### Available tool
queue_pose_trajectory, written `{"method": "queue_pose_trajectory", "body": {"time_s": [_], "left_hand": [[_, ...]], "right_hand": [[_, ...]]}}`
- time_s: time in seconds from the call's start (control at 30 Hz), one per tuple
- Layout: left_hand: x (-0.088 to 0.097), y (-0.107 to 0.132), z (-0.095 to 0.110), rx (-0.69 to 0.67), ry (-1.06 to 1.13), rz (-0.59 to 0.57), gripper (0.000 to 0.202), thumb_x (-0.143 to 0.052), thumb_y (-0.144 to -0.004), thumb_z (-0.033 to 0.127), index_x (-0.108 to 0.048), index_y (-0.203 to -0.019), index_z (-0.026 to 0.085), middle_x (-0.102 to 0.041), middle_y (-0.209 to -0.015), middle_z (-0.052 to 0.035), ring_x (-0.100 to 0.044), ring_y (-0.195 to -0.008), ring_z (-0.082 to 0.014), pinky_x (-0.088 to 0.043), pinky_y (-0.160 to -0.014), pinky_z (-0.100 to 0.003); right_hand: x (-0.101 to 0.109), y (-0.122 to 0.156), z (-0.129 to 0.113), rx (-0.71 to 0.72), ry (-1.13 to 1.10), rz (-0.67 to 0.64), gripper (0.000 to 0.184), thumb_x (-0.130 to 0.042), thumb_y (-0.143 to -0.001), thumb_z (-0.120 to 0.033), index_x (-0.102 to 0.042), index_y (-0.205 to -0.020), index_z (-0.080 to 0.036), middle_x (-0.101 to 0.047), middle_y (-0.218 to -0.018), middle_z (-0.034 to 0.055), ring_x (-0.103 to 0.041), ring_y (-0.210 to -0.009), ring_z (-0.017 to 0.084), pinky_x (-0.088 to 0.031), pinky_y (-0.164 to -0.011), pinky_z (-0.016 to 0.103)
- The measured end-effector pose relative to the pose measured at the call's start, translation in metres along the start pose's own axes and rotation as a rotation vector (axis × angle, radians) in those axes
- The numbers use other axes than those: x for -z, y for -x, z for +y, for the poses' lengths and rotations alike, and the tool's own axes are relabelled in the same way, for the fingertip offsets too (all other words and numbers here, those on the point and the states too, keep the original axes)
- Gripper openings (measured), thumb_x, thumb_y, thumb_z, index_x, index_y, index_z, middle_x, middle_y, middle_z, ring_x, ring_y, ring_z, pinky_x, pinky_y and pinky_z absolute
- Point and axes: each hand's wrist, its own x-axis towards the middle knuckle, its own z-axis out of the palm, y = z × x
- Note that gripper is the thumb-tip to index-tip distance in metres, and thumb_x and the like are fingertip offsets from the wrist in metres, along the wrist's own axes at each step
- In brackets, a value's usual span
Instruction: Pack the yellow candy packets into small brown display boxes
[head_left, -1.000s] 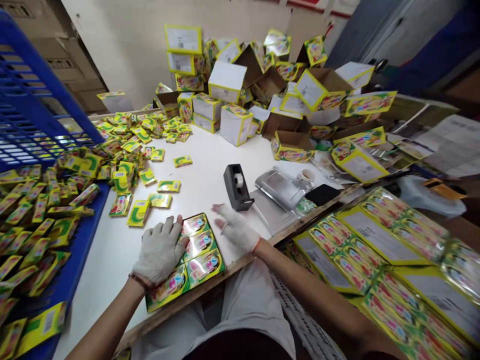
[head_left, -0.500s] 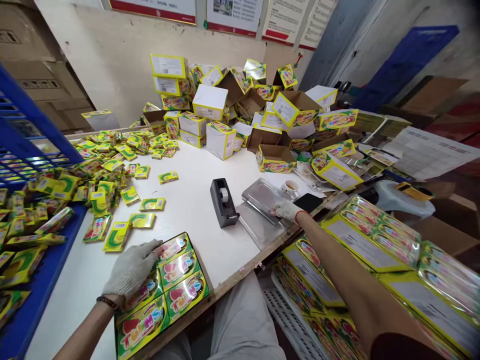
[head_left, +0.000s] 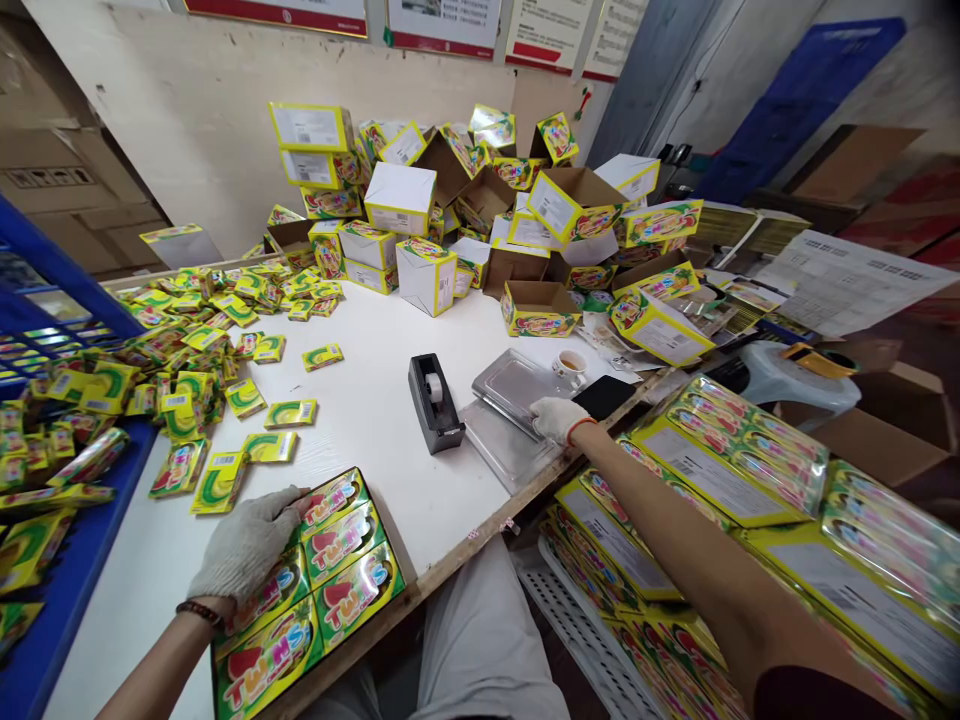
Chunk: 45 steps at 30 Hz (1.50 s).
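Note:
My gloved left hand (head_left: 244,550) lies over the far left side of a display box (head_left: 411,578), fingers curled against it. The box is filled with colourful TWINS candy packs (head_left: 356,590) and sits at the table's front edge. Further right, my gloved right hand (head_left: 559,418) pinches the near edge of a stack of clear plastic bags (head_left: 506,385). More clear plastic (head_left: 502,445) lies flat under that stack. Between my hands stands a black tape dispenser (head_left: 436,405) with a roll of tape.
Loose small packs (head_left: 202,370) are heaped at left by a blue crate (head_left: 97,540). Empty display boxes (head_left: 540,308) pile up at the back. A cup (head_left: 570,368) and a black flat object (head_left: 604,397) lie beyond my right hand. Wrapped boxes (head_left: 705,470) are stacked at right.
The view has shifted slightly, so everything sits a little further left. Both hands keep nearly the same places, left on the box and right at the plastic bags.

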Motion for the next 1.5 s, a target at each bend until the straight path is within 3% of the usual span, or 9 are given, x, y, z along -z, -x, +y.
{"method": "queue_pose_trajectory", "body": {"time_s": [0.3, 0.43, 0.5, 0.57, 0.67, 0.8, 1.1, 1.3, 1.5], "left_hand": [[-0.005, 0.005, 0.006, -0.150, 0.126, 0.357, 0.060, -0.045, -0.086, 0.051, -0.059, -0.132, 0.014, -0.069, -0.124, -0.0163, -0.064, -0.117, -0.0329, -0.053, -0.098, -0.045], [0.050, 0.029, 0.052, -0.580, 0.225, 0.677, 0.067, -0.052, -0.091, 0.052, -0.039, -0.149, 0.021, -0.042, -0.156, -0.0137, -0.039, -0.145, -0.0288, -0.034, -0.119, -0.048], [0.089, 0.042, 0.071, -0.730, 0.275, 0.724, 0.088, -0.064, -0.083, 0.060, -0.029, -0.154, 0.021, -0.023, -0.165, -0.0137, -0.019, -0.153, -0.0336, -0.023, -0.123, -0.055], [0.119, 0.050, 0.076, -0.724, 0.471, 0.630, 0.098, -0.075, -0.074, 0.060, -0.029, -0.154, 0.027, -0.038, -0.157, -0.0122, -0.038, -0.144, -0.0321, -0.040, -0.115, -0.050], [0.129, 0.055, 0.056, -0.519, 0.814, 0.446, 0.074, -0.076, -0.072, 0.051, -0.049, -0.136, 0.025, -0.067, -0.105, -0.0054, -0.067, -0.082, -0.0187, -0.058, -0.067, -0.031], [0.088, 0.048, 0.009, -0.128, 0.919, 0.494, 0.033, -0.064, -0.077, 0.047, -0.062, -0.091, 0.018, -0.049, -0.057, 0.0057, -0.043, -0.045, -0.0095, -0.035, -0.044, -0.022], [0.000, 0.025, -0.038, 0.123, 0.420, 0.429, 0.024, -0.049, -0.083, 0.031, -0.055, -0.063, 0.020, -0.058, -0.064, -0.0008, -0.055, -0.069, -0.0175, -0.040, -0.064, -0.028], [-0.017, 0.046, -0.041, 0.130, 0.295, 0.365, 0.031, -0.039, -0.094, 0.031, -0.068, -0.090, 0.019, -0.071, -0.091, -0.0073, -0.064, -0.089, -0.0221, -0.047, -0.079, -0.032], [-0.017, 0.043, 0.014, -0.384, -0.218, 0.195, 0.038, -0.044, -0.097, 0.030, -0.059, -0.132, 0.023, -0.059, -0.137, -0.0116, -0.050, -0.126, -0.0304, -0.035, -0.105, -0.052]], "right_hand": [[0.071, 0.071, -0.041, 0.050, 0.142, 0.210, 0.027, -0.048, -0.088, -0.012, -0.066, -0.107, -0.015, -0.071, -0.099, 0.0134, -0.063, -0.089, 0.022, -0.041, -0.073, 0.030], [0.129, 0.129, -0.090, 0.658, -0.138, 0.279, 0.015, -0.047, -0.083, -0.012, -0.059, -0.079, -0.019, -0.059, -0.073, 0.0018, -0.050, -0.068, 0.015, -0.036, -0.066, 0.026], [0.151, 0.142, -0.116, 0.907, -0.381, 0.062, 0.016, -0.048, -0.088, -0.018, -0.055, -0.074, -0.020, -0.055, -0.070, -0.0003, -0.047, -0.065, 0.013, -0.037, -0.063, 0.025], [0.158, 0.139, -0.139, 1.040, -0.612, -0.198, 0.021, -0.053, -0.091, -0.029, -0.053, -0.073, -0.020, -0.054, -0.067, -0.0010, -0.048, -0.062, 0.012, -0.037, -0.060, 0.024], [0.137, 0.114, -0.175, 0.993, -1.006, -0.421, 0.027, -0.066, -0.085, -0.042, -0.053, -0.078, -0.020, -0.053, -0.063, -0.0029, -0.049, -0.057, 0.011, -0.039, -0.056, 0.024], [0.076, 0.081, -0.230, 0.705, -1.234, -0.397, 0.036, -0.071, -0.076, -0.034, -0.056, -0.105, -0.020, -0.057, -0.069, -0.0043, -0.057, -0.058, 0.012, -0.044, -0.055, 0.024], [-0.016, 0.048, -0.279, 0.376, -0.716, -0.401, 0.012, -0.057, -0.077, -0.015, -0.061, -0.065, -0.018, -0.046, -0.047, -0.0041, -0.043, -0.045, 0.008, -0.032, -0.044, 0.020], [-0.040, 0.061, -0.258, 0.261, -0.854, -0.469, 0.021, -0.053, -0.086, -0.024, -0.067, -0.099, -0.018, -0.042, -0.052, -0.0061, -0.042, -0.048, 0.009, -0.035, -0.044, 0.018], [-0.044, 0.075, -0.252, 0.219, -0.957, -0.488, 0.041, -0.051, -0.087, -0.019, -0.062, -0.126, -0.016, -0.050, -0.064, -0.0040, -0.044, -0.052, 0.009, -0.038, -0.047, 0.018]]}}
